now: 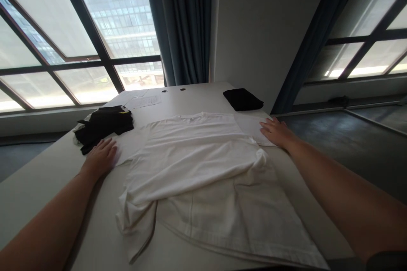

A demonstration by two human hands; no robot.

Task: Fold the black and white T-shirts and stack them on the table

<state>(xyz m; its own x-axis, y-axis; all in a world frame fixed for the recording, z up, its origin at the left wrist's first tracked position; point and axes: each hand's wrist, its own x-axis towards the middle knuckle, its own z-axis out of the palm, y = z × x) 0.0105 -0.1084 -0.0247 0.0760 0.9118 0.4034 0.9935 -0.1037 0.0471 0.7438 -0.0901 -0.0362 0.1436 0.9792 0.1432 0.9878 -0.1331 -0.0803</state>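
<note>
A white T-shirt [193, 152] lies spread on the white table, its neckline toward the far side. Its lower part is rumpled, with a fold bunched at the lower left and the fabric pulled up near the right. My left hand [101, 156] rests flat on the left sleeve, fingers stretched out and pointing away. On the right sleeve's outer edge lies my right hand [276, 131], its fingers apart. Neither hand grips the cloth.
A heap of dark clothes [106, 127] lies beside my left hand. A folded black cloth [243, 99] is at the table's far right. Thin sheets [143, 100] lie at the back of the table [193, 97]. Behind are windows and a dark curtain [181, 25].
</note>
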